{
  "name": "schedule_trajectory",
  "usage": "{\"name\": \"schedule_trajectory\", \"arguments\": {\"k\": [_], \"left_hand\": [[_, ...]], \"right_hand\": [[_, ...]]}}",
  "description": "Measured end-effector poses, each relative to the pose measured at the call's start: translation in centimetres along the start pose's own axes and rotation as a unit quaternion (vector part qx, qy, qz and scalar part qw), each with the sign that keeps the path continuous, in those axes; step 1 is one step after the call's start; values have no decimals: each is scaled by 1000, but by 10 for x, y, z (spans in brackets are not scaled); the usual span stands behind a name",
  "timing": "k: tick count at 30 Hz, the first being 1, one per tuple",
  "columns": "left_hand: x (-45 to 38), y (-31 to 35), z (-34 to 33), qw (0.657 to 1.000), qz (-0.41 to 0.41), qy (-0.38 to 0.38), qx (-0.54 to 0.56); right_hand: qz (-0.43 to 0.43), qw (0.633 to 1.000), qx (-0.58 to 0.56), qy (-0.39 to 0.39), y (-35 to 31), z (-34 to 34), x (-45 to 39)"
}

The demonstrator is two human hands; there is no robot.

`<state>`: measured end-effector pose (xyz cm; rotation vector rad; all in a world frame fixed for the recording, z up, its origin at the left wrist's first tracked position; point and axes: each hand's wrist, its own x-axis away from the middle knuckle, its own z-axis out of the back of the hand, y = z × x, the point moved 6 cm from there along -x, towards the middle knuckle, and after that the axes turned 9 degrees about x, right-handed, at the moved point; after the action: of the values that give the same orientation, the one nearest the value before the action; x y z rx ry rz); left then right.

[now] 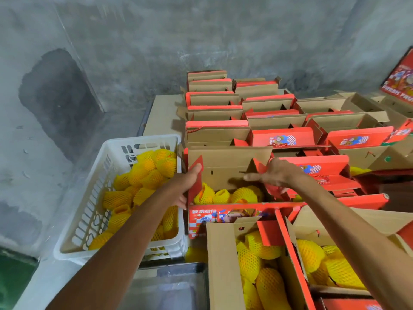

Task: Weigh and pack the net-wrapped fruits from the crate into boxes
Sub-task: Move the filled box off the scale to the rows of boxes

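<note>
White crate point(116, 198) at the counter's left edge holds net-wrapped fruits point(143, 175). Just right of it, the left hand point(187, 186) grips the red left flap point(196, 180) of an open box point(228, 168) containing more netted fruit; grip closed on that flap. The right hand point(277, 175) pinches the box's right flap point(261, 168), forefinger extended. Two filled boxes point(223, 260) stand open at the near edge. Rows of empty boxes point(214, 101) occupy the far side, reaching the right edge.
</note>
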<state>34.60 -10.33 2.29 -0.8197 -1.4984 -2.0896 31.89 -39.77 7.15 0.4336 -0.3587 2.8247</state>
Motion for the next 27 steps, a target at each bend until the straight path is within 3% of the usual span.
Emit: {"name": "schedule_trajectory", "arguments": {"k": [3,5,7,11,15,17,19,22,27], "left_hand": [[-9,-15,-13,999,23,-14,-25],[-15,-19,-17,1000,18,-8,25],[-16,-10,-11,999,-30,31,7],[-11,11,-4,991,-132,33,-15],[4,17,8,926,-300,126,-191],[7,11,11,904,-334,154,-219],[1,-2,12,903,-308,167,-248],[-11,-28,10,934,-239,137,-226],[-27,-51,11,950,-229,137,-160]], "right_hand": [[8,989,-102,-111,-34,-16,-2],[31,995,-50,-86,-62,-20,-12],[31,996,-38,-71,-78,-24,-18],[39,998,-35,-35,-88,-28,-24],[54,995,-70,37,-91,-33,-25],[65,991,-107,50,-94,-34,-26],[70,986,-140,61,-99,-36,-27],[75,983,-140,95,-108,-36,-33],[75,973,-159,149,-120,-34,-39]]}}
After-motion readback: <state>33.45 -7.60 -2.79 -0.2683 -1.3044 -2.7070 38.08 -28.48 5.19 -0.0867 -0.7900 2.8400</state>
